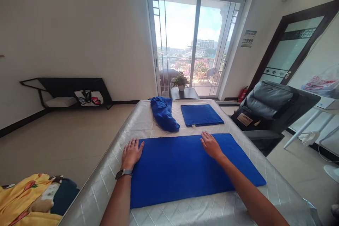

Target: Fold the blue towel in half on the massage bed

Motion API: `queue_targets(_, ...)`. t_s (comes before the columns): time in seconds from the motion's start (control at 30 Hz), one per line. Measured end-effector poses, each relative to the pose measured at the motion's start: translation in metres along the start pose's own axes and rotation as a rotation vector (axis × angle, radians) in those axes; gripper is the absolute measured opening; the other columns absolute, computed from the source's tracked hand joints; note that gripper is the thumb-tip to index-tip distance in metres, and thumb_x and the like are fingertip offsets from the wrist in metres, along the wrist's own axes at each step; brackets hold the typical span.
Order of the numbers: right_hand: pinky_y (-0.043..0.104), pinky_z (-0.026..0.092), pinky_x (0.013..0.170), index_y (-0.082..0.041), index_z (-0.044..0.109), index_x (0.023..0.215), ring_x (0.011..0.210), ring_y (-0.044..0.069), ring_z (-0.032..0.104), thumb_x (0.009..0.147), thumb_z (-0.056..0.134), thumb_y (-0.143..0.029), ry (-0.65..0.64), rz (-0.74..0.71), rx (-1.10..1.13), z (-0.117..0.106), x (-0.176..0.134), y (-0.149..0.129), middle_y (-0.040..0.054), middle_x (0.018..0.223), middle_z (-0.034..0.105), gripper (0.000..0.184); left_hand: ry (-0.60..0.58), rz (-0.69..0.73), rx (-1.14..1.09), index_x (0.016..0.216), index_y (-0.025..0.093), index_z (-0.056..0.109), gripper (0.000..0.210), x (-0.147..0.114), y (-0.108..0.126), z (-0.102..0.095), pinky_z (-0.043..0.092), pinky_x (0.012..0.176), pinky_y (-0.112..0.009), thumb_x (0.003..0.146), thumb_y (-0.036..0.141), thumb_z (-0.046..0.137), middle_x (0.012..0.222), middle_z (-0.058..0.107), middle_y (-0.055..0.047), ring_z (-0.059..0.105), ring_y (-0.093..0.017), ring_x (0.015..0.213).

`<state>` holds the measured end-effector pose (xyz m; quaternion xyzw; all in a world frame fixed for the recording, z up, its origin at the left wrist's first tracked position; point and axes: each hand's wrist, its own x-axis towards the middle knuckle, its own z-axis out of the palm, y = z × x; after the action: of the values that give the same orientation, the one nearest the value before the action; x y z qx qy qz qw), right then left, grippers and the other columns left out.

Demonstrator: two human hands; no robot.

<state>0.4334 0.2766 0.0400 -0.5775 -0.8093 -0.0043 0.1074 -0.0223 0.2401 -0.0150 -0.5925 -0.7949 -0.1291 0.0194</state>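
Observation:
A blue cloth (177, 173) lies spread flat in a long rectangle across the silver quilted mattress (206, 212). My left hand (131, 153), with a dark watch on its wrist, rests palm down at the cloth's far left corner, fingers stretched out. Flat on the far edge of the cloth, right of its middle, lies my right hand (211, 145), its fingers extended. Beyond the hands, a crumpled blue cloth (163, 113) sits on the left. To its right is a neatly folded blue cloth (201, 114) with a small white tag on its near edge.
A potted plant (181, 80) stands on a black seat past the mattress's far end, before a glass sliding door (180, 35). On the right is a dark armchair (272, 102) with a black bag. Yellow patterned bedding (23, 197) fills the lower left; a black rack (71, 86) stands by the wall.

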Motion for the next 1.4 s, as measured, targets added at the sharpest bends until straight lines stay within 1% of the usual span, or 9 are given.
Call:
queue_targets(0.13,0.041,0.015,0.123,-0.010,0.028,0.158,0.152,0.022,0.016,0.105,0.019,-0.048,-0.146,-0.114,0.128,0.018,0.020,-0.068,0.0102,0.164,0.025,0.065,0.002,0.001,0.004,0.152,0.008,0.039,0.069,-0.001,0.000,0.000,0.022,0.121,-0.052,0.100,0.051,0.024,0.160,0.034,-0.019,0.031,-0.031,0.149)
queue_targets(0.23,0.041,0.011,0.124,-0.012,0.024,0.159,0.153,0.022,0.013,0.104,0.016,-0.051,-0.209,-0.123,0.142,0.029,0.022,-0.079,0.0083,0.165,0.021,0.068,-0.006,0.003,0.016,0.152,0.007,0.038,0.069,0.000,-0.002,0.002,0.021,0.122,-0.050,0.101,0.051,0.025,0.160,0.034,-0.019,0.030,-0.031,0.149)
queue_targets(0.37,0.039,0.008,0.124,-0.014,0.022,0.160,0.153,0.019,0.011,0.103,0.012,-0.054,-0.215,-0.071,0.103,0.031,0.012,-0.037,0.0055,0.166,0.019,0.070,0.002,0.005,0.045,0.153,0.008,0.036,0.068,0.002,-0.005,0.007,0.020,0.122,-0.049,0.101,0.051,0.024,0.161,0.033,-0.016,0.029,-0.029,0.150)
queue_targets(0.67,0.041,0.012,0.124,-0.007,0.023,0.158,0.152,0.022,0.016,0.101,0.019,-0.044,-0.180,0.335,-0.112,0.019,-0.015,0.138,0.0086,0.165,0.022,0.069,0.016,0.016,0.073,0.152,0.011,0.039,0.066,0.003,-0.009,0.011,0.023,0.121,-0.047,0.101,0.051,0.025,0.160,0.037,-0.016,0.031,-0.028,0.149)
queue_targets(0.93,0.042,0.013,0.124,-0.008,0.025,0.158,0.151,0.023,0.019,0.102,0.019,-0.046,-0.133,0.400,-0.106,0.026,-0.016,0.148,0.0068,0.165,0.024,0.068,-0.003,-0.019,0.109,0.150,0.012,0.043,0.063,0.005,-0.009,0.009,0.028,0.119,-0.047,0.099,0.046,0.027,0.158,0.041,-0.013,0.036,-0.027,0.147)
queue_targets(1.03,0.042,0.013,0.123,-0.009,0.025,0.158,0.151,0.022,0.019,0.102,0.020,-0.046,-0.111,0.386,-0.115,0.028,-0.017,0.148,0.0065,0.165,0.024,0.067,0.135,-0.012,0.144,0.145,0.007,0.049,0.066,0.004,-0.004,0.000,0.029,0.119,-0.049,0.098,0.046,0.026,0.155,0.045,-0.018,0.037,-0.030,0.146)
queue_targets(1.17,0.044,0.013,0.123,-0.010,0.026,0.158,0.151,0.023,0.021,0.102,0.022,-0.046,-0.096,0.392,-0.107,0.032,-0.016,0.150,0.0071,0.164,0.025,0.067,0.348,0.120,0.088,0.135,0.001,0.057,0.069,0.000,0.044,-0.017,0.029,0.120,-0.046,0.099,0.045,0.019,0.145,0.054,-0.022,0.042,-0.030,0.142)
queue_targets(1.27,0.044,0.012,0.123,-0.008,0.027,0.158,0.151,0.024,0.020,0.102,0.023,-0.045,-0.085,0.392,-0.081,0.030,-0.017,0.149,0.0080,0.164,0.025,0.067,0.234,0.292,-0.067,0.137,0.011,0.058,0.063,-0.010,0.119,-0.019,0.035,0.118,-0.039,0.102,0.046,0.018,0.143,0.058,-0.013,0.048,-0.023,0.138)
queue_targets(1.4,0.043,0.011,0.123,-0.008,0.027,0.158,0.151,0.024,0.020,0.102,0.023,-0.045,-0.082,0.385,-0.042,0.027,-0.018,0.148,0.0086,0.164,0.024,0.067,0.006,0.614,-0.103,0.152,0.018,0.041,0.062,-0.035,0.220,0.004,0.029,0.122,-0.042,0.103,0.053,0.024,0.158,0.043,-0.008,0.033,-0.022,0.148)
